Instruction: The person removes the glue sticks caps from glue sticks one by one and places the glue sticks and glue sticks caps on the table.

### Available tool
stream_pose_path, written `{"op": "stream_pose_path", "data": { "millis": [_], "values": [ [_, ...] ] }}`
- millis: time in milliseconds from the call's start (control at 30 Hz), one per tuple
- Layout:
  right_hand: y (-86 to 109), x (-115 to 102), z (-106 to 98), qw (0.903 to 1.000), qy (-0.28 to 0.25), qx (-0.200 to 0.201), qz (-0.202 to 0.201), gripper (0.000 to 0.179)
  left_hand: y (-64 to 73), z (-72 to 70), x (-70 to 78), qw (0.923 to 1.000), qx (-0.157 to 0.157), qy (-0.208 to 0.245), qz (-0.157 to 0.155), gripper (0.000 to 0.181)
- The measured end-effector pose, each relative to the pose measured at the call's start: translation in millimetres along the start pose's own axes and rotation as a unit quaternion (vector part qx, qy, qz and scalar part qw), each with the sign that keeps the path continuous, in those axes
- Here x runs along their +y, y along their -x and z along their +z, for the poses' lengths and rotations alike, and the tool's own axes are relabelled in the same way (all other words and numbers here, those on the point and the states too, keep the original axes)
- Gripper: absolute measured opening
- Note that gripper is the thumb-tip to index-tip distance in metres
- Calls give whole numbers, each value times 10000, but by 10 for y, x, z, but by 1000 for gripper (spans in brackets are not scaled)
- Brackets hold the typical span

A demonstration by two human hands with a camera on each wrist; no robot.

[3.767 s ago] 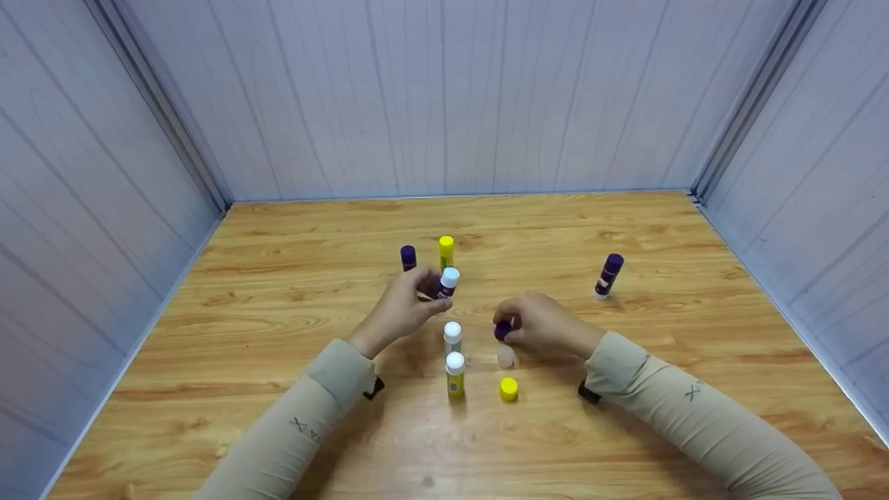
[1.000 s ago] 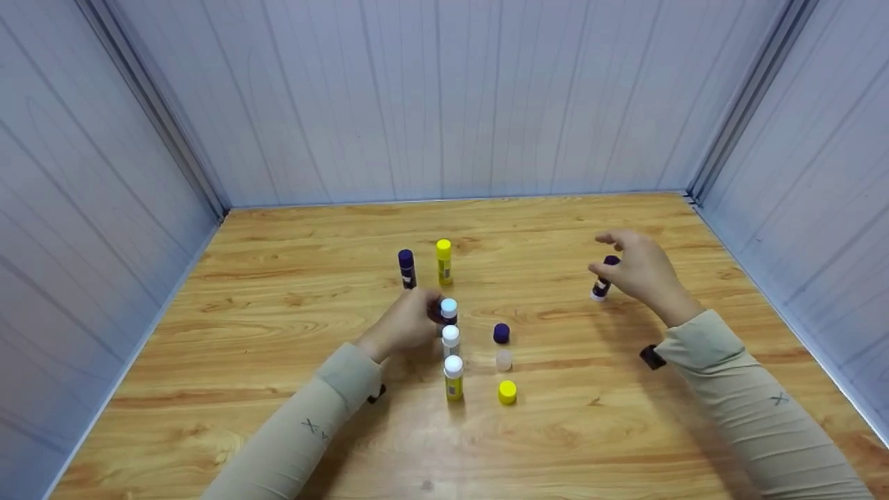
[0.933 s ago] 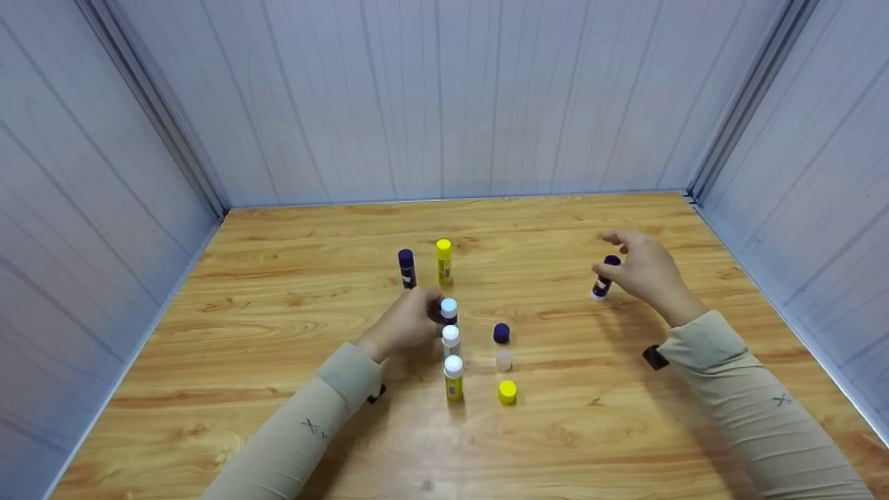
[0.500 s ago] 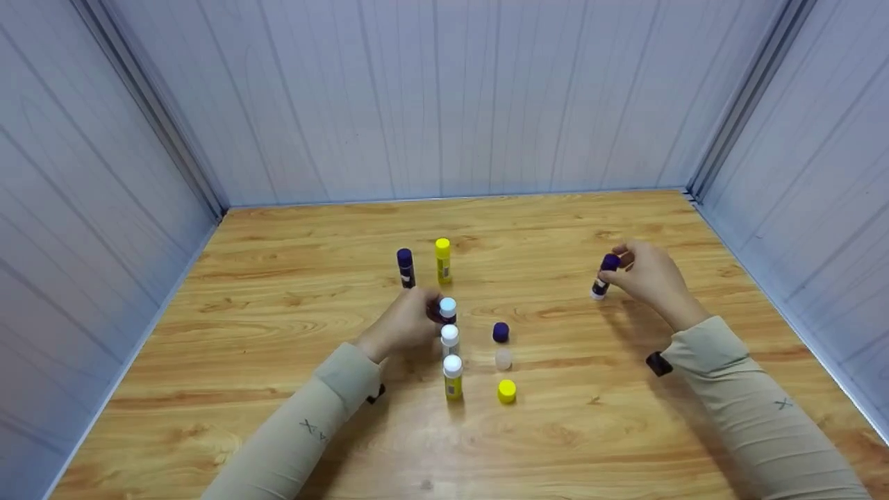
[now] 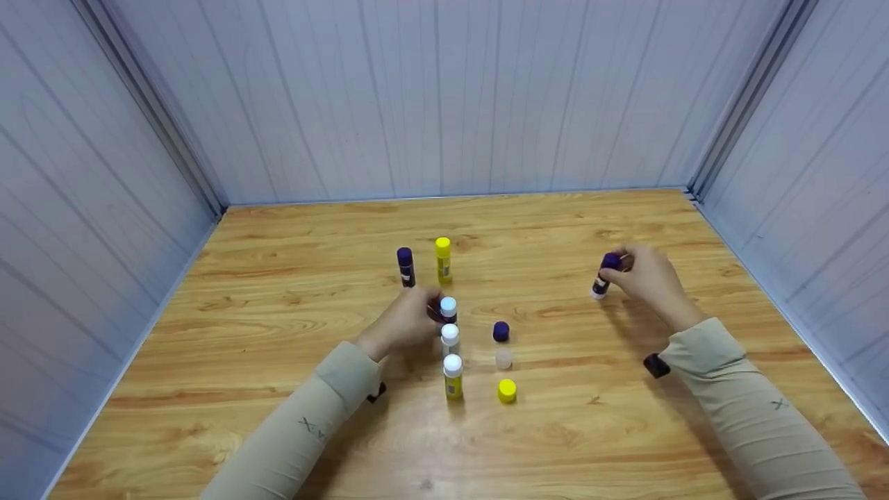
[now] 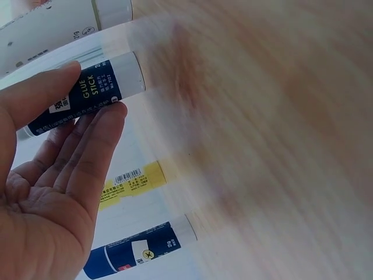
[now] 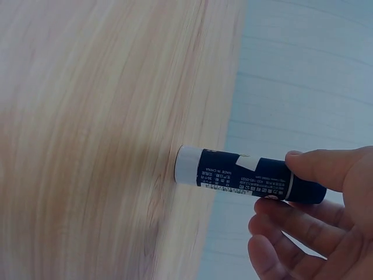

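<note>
My left hand [image 5: 403,323] grips an uncapped navy glue stick [image 6: 87,93] with a white top, thumb on one side and fingertips on the other. It stands upright at the back of a row, behind a white-topped pale glue stick [image 5: 450,335] and a white-topped yellow one [image 5: 453,382]. At the right, my right hand [image 5: 653,281] pinches a capped navy glue stick [image 7: 245,172] near its purple cap; the white base is right at the tabletop. Loose caps stand right of the row: purple [image 5: 501,332], translucent [image 5: 503,359] and yellow [image 5: 507,391].
A capped navy glue stick [image 5: 405,269] and a capped yellow glue stick [image 5: 444,260] stand upright behind my left hand. Pale panel walls [image 5: 444,104] enclose the wooden table [image 5: 312,250] at the back and both sides.
The left hand has brought its navy glue stick down into line behind the other two. The right hand let go of the purple cap, moved right and took hold of the capped navy glue stick.
</note>
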State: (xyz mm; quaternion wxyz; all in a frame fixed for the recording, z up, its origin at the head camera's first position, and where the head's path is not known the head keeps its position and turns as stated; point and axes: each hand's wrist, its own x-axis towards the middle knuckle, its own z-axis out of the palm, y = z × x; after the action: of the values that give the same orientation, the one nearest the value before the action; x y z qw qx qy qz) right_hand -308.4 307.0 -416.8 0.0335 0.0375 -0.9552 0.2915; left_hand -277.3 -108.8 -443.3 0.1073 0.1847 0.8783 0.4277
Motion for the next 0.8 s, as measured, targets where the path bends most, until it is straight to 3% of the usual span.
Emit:
{"op": "stream_pose_path", "data": {
  "millis": [200,367,600,800],
  "values": [
    [21,-42,17,9998,9,160,-96,40,14,-39,2,9997,-146,74,-170,25],
    [61,-125,54,9955,-217,817,-428,33,67,-177,64,9996,-54,-196,-188,35],
    [65,-303,170,9671,-1057,1992,-1177,21,145,-391,269,9977,561,-380,-11,36],
    [103,-549,253,9438,-1926,2324,-1345,27,215,-438,471,9854,1309,-746,788,34]
  ]
}}
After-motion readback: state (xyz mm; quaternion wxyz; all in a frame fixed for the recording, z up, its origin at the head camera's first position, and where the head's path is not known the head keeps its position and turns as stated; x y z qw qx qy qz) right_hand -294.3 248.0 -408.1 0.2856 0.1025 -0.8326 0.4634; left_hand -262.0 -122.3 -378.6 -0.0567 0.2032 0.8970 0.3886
